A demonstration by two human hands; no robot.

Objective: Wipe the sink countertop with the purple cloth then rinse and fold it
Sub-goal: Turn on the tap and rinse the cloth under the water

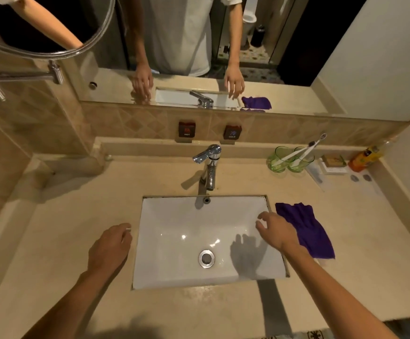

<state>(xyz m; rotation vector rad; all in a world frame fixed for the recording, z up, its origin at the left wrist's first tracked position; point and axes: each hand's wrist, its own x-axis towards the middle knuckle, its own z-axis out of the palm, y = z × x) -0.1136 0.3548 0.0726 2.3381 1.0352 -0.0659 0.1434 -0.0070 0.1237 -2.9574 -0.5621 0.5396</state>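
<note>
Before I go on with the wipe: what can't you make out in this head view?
- Purple cloth: its near-left part is hidden under the right hand.
- Left hand: fingertips curl out of sight.
- Orange bottle: label too small, blurred.
- Countertop: near edge cut off by the frame.

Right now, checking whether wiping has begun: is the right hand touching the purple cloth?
Cannot tell. In the head view the right hand overlaps the purple cloth, hiding any contact or gap.

The purple cloth (pixel 305 228) lies rumpled on the beige countertop (pixel 64 241), just right of the white sink (pixel 174 216). The right hand (pixel 276 231) hovers with loosely spread fingers over the sink's right edge, beside the cloth. The left hand (pixel 109 245) rests relaxed at the sink's left edge. A chrome faucet (pixel 209 165) stands behind the basin.
</note>
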